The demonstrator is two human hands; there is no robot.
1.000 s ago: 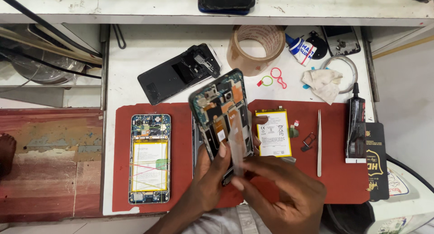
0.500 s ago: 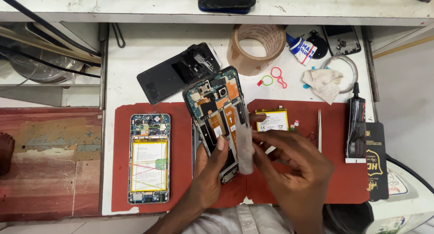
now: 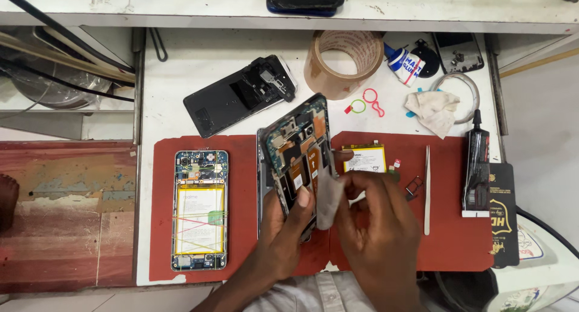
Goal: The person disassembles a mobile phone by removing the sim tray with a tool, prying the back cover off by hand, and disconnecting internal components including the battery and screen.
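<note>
Yellow-white battery label (image 3: pixel 364 159) on red mat (image 3: pixel 458 239), blue-white tube (image 3: pixel 403 63) behind

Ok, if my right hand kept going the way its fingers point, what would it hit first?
The right hand points left, pinching a grey strip against the opened phone frame held in the left hand. That frame is what it would meet first, almost at once; depth is hard to judge from above.

My left hand (image 3: pixel 283 221) now holds the opened phone (image 3: pixel 300 152) tipped further toward the left, its top end leaning away from me more than a second ago. My right hand (image 3: pixel 377 227) has risen from below the phone to its right edge, and the pale strip (image 3: pixel 329 197) it pinches now sits lower against the phone's lower half. The loose battery (image 3: pixel 365 159) shows more fully.
</note>
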